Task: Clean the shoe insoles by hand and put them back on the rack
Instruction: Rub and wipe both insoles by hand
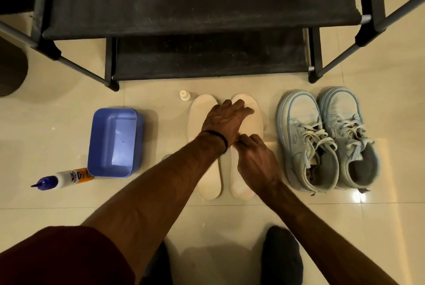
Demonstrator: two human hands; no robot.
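Insoles (208, 169) lie lengthwise, toes toward rack (202, 8)

Bare floor (230, 215) is lying open before the insoles (207, 183); the blue tub (115, 142) and sneakers (326, 140) are flanking them, the rack (202, 59) blocking behind.

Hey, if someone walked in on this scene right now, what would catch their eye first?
Probably the two hands over the pale insoles lying side by side on the floor: the left hand reaches across onto the right insole, the right hand rests nearer its middle. Next, the light blue sneakers to the right and the blue tub to the left, with the black rack behind.
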